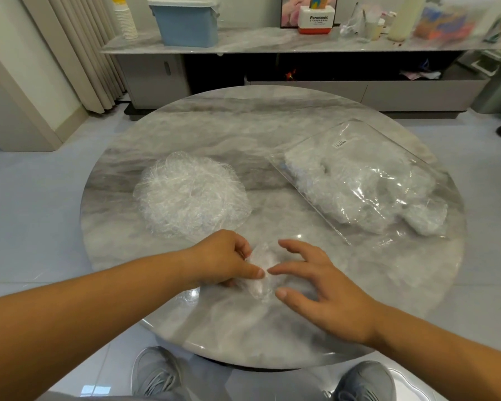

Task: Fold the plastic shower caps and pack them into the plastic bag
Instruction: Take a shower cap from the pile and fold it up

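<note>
Round marble table (pixel 243 125), tiled floor (pixel 26 198); left hand (pixel 220 259) pinching shower cap (pixel 262 257), right hand (pixel 327 287) spread.

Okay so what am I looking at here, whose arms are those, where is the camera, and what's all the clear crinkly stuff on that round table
There is no machine here. A person wears one wide-angle camera on the head, looking forward and down, so the two arms reaching in from the bottom are that person's own. They work at a round marble table. The left hand pinches a small folded cap near the table's front edge, and the right hand has its fingers spread, fingertips at the same cap. Behind the left hand lies a pile of loose shower caps, thin clear plastic. To the right lies a clear plastic bag that already holds bunched caps.
</note>
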Tool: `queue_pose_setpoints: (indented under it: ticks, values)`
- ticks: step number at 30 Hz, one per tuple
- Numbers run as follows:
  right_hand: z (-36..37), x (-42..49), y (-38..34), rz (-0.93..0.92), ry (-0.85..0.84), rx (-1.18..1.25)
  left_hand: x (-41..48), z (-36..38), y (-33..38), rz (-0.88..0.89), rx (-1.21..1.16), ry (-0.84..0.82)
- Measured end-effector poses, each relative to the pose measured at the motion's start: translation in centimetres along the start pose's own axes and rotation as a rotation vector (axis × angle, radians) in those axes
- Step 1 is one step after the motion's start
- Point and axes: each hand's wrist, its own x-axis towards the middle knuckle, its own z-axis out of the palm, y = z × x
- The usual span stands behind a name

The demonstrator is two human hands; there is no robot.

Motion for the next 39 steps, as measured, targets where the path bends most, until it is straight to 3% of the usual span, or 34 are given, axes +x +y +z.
queue_pose_setpoints:
  ticks: [4,7,15,18,21,23,27,31,35,39]
  values:
    - [-1.2,0.1,-1.0,0.165,0.121,0.408,0.0,0.3,1.4,0.039,-0.289,-0.012]
    - [-2.2,-0.6,-1.5,0.18,0.16,0.69,0.0,1.1,3.1,0.045,-0.456,-0.049]
    - [-7.1,-3.0,-0.9,0.108,0.55,0.55,0.3,4.4,8.9,0.131,-0.518,-0.131]
    - [-10.2,-3.6,0.4,0.084,0.757,0.507,0.2,5.4,11.2,0.252,-0.346,-0.058]
    - [-13.8,-4.4,2.3,0.14,0.978,0.493,0.6,6.4,12.7,0.437,0.058,0.074]
    - [-15.5,-5.0,4.2,0.228,1.045,0.473,1.0,7.2,13.4,0.557,0.292,0.062]
    - [-16.4,-5.8,8.0,0.439,0.989,0.518,2.1,9.2,13.6,0.66,0.622,-0.014]
    - [-15.4,-5.8,8.2,0.433,0.844,0.54,3.2,10.1,13.0,0.645,0.862,-0.002]
    - [-13.9,-5.7,7.2,0.425,0.687,0.333,3.9,9.9,12.2,0.701,0.976,0.036]
    - [-13.8,-5.5,6.6,0.502,0.633,0.143,3.9,9.9,11.9,0.724,1.039,0.003]
